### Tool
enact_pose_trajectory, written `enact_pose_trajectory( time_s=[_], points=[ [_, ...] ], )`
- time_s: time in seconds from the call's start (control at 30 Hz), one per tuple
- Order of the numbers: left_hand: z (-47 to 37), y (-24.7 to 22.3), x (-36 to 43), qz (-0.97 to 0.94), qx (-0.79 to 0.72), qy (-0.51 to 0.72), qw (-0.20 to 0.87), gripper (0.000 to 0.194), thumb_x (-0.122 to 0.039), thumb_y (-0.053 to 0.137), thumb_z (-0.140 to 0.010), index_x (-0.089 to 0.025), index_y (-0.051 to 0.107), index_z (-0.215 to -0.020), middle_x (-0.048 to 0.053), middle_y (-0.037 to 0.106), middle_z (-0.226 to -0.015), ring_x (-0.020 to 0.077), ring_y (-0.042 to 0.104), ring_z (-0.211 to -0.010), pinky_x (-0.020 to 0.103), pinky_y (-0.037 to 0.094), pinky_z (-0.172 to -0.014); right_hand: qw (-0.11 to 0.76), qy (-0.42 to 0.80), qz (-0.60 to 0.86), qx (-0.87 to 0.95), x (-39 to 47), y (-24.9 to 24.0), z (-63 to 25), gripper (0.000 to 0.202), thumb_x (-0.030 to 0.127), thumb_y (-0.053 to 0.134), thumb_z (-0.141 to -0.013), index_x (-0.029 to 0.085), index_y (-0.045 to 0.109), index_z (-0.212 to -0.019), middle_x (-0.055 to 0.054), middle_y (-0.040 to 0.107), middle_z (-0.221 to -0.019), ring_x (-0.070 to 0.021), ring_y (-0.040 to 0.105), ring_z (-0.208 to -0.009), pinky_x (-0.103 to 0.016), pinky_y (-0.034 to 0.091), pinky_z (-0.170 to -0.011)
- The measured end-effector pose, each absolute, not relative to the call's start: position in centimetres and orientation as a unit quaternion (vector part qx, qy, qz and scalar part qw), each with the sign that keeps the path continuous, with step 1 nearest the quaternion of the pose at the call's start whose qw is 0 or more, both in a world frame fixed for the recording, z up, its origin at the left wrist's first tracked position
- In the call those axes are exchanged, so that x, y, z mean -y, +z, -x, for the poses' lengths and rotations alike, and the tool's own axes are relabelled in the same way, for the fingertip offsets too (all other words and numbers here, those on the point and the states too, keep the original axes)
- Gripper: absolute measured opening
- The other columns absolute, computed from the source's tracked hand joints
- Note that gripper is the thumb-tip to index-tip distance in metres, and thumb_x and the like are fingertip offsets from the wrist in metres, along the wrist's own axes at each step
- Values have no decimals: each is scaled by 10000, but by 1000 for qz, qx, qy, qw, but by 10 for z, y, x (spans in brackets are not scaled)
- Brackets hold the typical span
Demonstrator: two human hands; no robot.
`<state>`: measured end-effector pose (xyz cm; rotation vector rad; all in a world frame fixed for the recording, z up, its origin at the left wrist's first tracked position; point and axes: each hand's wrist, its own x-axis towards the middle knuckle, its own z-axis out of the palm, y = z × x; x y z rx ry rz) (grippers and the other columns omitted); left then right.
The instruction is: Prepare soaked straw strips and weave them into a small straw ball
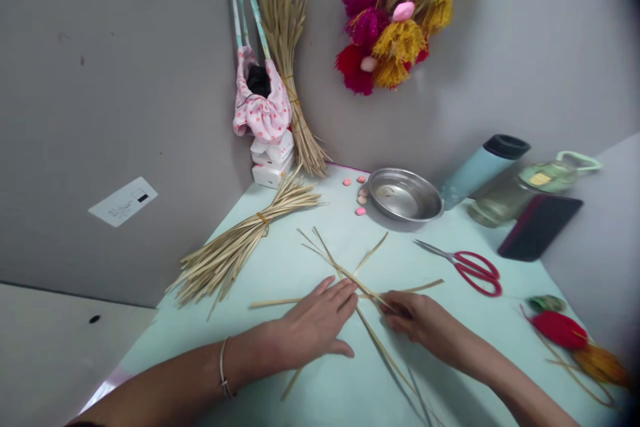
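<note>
Several flat straw strips [383, 340] cross one another on the pale green table, fanning out from a shared centre. My left hand [320, 320] lies flat over the left side of that crossing, palm down, its fingertips pressing near the middle and its thumb apart. A bangle circles that wrist. Just right of the crossing, my right hand [407, 315] is closed in a pinch on a straw strip that runs up and to the left. Its fingertips are partly hidden behind the hand. Parts of the strips are covered by my left hand.
A tied straw bundle [235, 240] lies at the left, another bundle [295, 93] leans in the corner. Behind are a metal bowl [406, 197] and pink beads [361, 211]. To the right are red-handled scissors [465, 267], bottles [485, 163], a phone [540, 227] and red yarn [557, 329].
</note>
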<state>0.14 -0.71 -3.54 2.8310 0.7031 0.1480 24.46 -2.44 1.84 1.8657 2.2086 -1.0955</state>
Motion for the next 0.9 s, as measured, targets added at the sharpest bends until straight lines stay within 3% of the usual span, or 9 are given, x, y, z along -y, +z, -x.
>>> enact_pose_trajectory(
  time_s=[0.2, 0.37, 0.57, 0.73, 0.9],
  points=[
    [-3, -41, 7, -961, -243, 64, 115, 885, -663, 565, -837, -64, 366, -1457, 212, 388, -1538, 264, 264, -1489, 415, 205, -1220, -49, -381, -636, -670, 25, 15, -242, 64, 256, 538, -773, 217, 493, -748, -8, 559, -696, -165, 457, -640, -292, 329, -632],
    [-2, -41, 6, -961, -242, 63, 116, 875, -665, 553, -843, -58, 381, -1449, 218, 392, -1533, 267, 264, -1489, 409, 200, -1219, -93, -501, -614, -603, 19, 22, -244, 173, 375, 558, -775, 207, 531, -745, 55, 428, -570, -112, 365, -515, -253, 292, -512],
    [-2, -36, 5, -963, -233, 45, 124, 852, -649, 514, -876, -58, 354, -1470, 186, 367, -1556, 271, 248, -1493, 413, 192, -1214, -125, -602, -597, -515, 21, 27, -240, 332, 501, 629, -745, 190, 547, -827, 102, 384, -523, -65, 272, -417, -226, 199, -425],
    [-2, -28, 5, -964, -232, 35, 127, 856, -640, 538, -867, -60, 364, -1473, 175, 369, -1555, 265, 251, -1493, 413, 206, -1217, -158, -616, -602, -484, 31, 16, -231, 374, 516, 662, -715, 191, 553, -866, 83, 482, -617, -46, 280, -414, -221, 195, -422],
    [-1, -30, 5, -963, -233, 45, 126, 860, -634, 533, -874, -57, 341, -1484, 179, 368, -1556, 261, 248, -1495, 416, 203, -1219, -175, -599, -612, -486, 37, 5, -222, 354, 508, 657, -701, 199, 534, -818, 110, 403, -520, -54, 277, -392, -218, 224, -410]
  ],
)
